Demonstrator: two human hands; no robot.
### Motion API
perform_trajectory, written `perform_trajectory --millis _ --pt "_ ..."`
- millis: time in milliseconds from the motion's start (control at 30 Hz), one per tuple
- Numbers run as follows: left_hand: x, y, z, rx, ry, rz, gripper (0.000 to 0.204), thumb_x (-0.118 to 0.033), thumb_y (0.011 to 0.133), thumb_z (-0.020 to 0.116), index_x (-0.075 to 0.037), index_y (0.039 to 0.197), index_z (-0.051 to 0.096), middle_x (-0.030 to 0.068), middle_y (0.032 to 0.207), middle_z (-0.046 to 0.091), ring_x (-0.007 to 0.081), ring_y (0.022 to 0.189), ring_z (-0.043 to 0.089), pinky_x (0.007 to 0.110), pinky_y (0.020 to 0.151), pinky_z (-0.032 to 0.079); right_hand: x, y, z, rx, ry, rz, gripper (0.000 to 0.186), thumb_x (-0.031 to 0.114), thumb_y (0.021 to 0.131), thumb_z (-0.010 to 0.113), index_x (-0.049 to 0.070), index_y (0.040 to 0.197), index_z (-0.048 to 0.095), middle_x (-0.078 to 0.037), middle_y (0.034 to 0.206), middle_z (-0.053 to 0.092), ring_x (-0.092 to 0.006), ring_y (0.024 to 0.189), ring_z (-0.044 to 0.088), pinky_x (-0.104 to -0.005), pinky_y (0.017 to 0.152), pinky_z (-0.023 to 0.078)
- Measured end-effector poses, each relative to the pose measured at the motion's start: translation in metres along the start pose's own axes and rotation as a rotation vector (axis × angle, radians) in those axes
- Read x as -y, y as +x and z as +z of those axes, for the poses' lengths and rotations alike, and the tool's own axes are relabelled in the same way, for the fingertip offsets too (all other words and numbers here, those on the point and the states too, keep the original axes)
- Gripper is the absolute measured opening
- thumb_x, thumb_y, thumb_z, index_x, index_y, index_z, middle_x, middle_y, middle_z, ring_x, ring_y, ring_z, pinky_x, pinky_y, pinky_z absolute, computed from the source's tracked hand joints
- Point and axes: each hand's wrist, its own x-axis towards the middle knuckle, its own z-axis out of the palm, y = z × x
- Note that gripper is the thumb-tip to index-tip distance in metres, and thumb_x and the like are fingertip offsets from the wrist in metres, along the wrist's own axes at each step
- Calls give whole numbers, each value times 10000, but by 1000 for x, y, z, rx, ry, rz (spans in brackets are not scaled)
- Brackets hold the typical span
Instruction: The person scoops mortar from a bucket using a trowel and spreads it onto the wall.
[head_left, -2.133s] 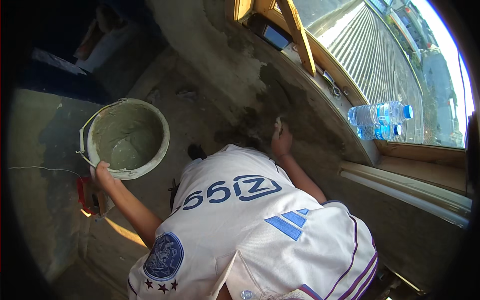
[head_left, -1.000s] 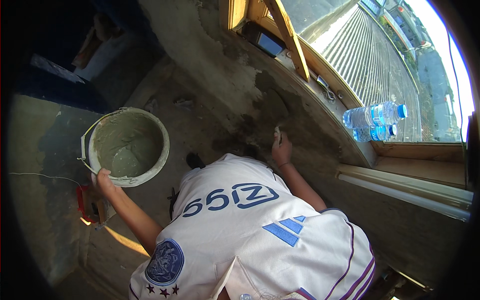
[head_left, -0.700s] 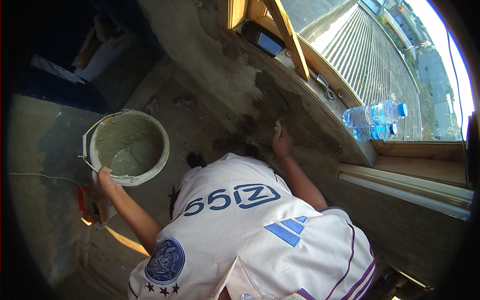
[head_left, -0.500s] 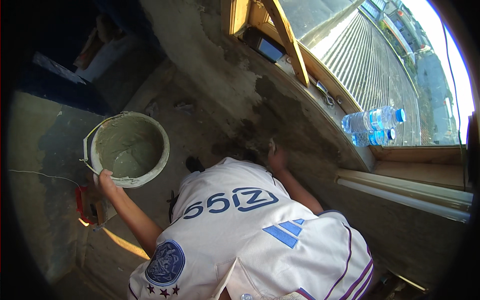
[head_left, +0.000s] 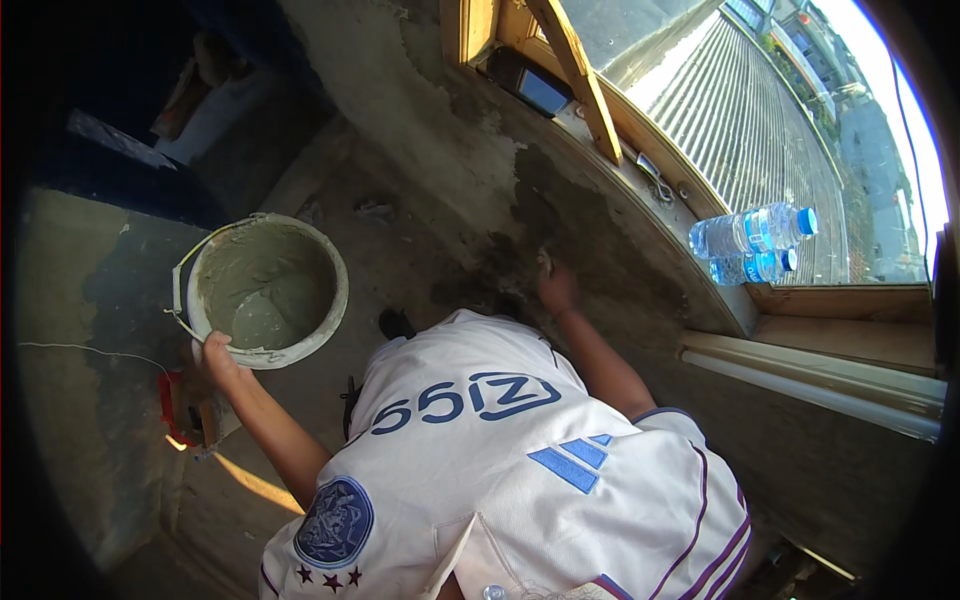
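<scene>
My left hand [head_left: 222, 360] grips the near rim of a round, pale bucket [head_left: 335, 310] to the left, thumb over the edge. Grey wet mortar [head_left: 268, 318] lies in the bucket's bottom and coats its inner wall; a wire handle [head_left: 178, 285] hangs on its left side. My right hand [head_left: 557, 288] is closed near the low part of the wall, beside a dark wet patch [head_left: 545, 185]. A small light bit shows at its fingers, too small to name; the rest of what it holds is hidden.
Two water bottles [head_left: 745, 235] with blue caps lie on the window ledge at right, near scissors [head_left: 655, 180] and a dark phone-like thing [head_left: 540, 92]. A wooden strip [head_left: 580, 75] leans across the window frame. White pipes [head_left: 810, 385] run at right; a red-framed thing [head_left: 180, 408] stands at left.
The bucket and my left hand sit slightly farther right and higher in view. My right hand stays by the wet wall, nearly unmoved. The whole view has shifted a little.
</scene>
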Motion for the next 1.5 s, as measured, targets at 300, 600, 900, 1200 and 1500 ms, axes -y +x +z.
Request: perform_trajectory --millis 300,600,900,1200,1500 --pt "-7 -9 4 -76 112 -9 535 -24 492 524 76 1010 610 123 972 619 262 863 602 328 789 481 46 -1 -34 -206 145 -36 338 379 888 541 57 937 632 -249 795 621 -460 777 589 -522 653 461" --pt "-9 -24 16 42 -31 43 531 -25 487 521 78 1001 603 121 966 614 251 855 591 319 779 466 61 -20 -50 -111 73 -39 351 383 867 544 51 934 636 -248 804 629 -454 800 597 -529 690 467" --pt "-16 -29 25 123 -50 43 516 -21 503 509 79 1000 604 117 967 612 245 859 595 313 779 467 26 -17 -26 -24 29 12 354 381 870 559 68 1007 652 -254 851 625 -458 855 584 -498 702 468" --pt "-18 -29 23 128 -19 48 501 -17 518 511 80 1000 607 100 951 612 242 849 591 308 780 464 60 -40 -63 -93 256 -155 298 312 883 544 33 953 625 -259 800 611 -457 808 584 -513 683 457" --pt "-12 -24 21 62 -17 77 501 -18 512 514 83 994 608 118 980 614 237 861 591 307 787 462 65 -21 -57 -159 273 -51 325 346 894 550 27 920 608 -255 782 610 -466 770 578 -497 652 444"
